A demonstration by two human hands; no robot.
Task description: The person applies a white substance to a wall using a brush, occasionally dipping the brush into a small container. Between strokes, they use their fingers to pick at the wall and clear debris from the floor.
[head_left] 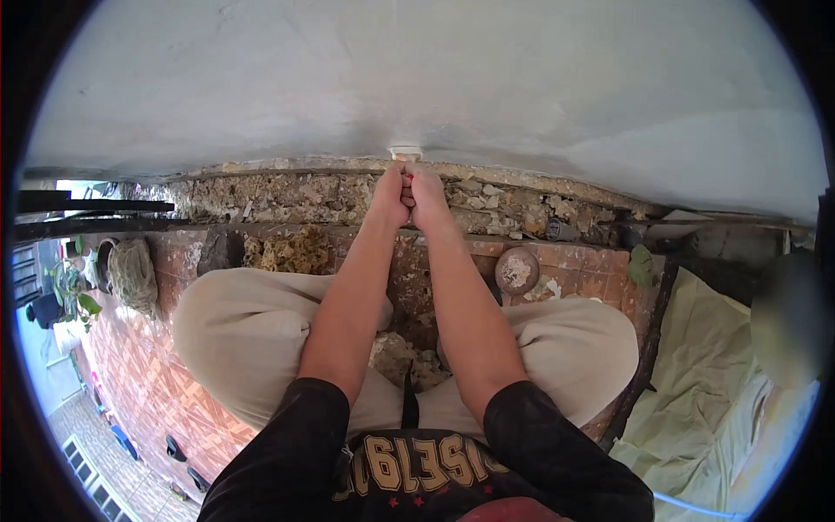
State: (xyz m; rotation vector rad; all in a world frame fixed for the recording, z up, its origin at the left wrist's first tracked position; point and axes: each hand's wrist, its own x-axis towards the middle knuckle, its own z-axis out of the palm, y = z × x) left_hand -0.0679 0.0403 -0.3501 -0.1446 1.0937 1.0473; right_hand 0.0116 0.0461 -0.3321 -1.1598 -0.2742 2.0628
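Observation:
Both arms reach straight out to the foot of the grey wall (417, 78). My left hand (391, 193) and my right hand (426, 193) are pressed together side by side, fingers curled. A small red piece (410, 179) shows between them; its kind I cannot tell, as the fingers cover most of it. Right at the fingertips is a small white rectangular fitting (405, 151) set low in the wall. Below the hands runs a channel of broken rubble (496, 204) along the wall's base.
Bent knees in pale trousers (243, 348) flank the arms. A round speckled object (517, 271) lies beside the right knee on the red tiles (574, 265). Crumbled chunks (291, 250) sit at left. A pale sheet (687, 365) spreads at right; dark bars (96, 205) jut in at left.

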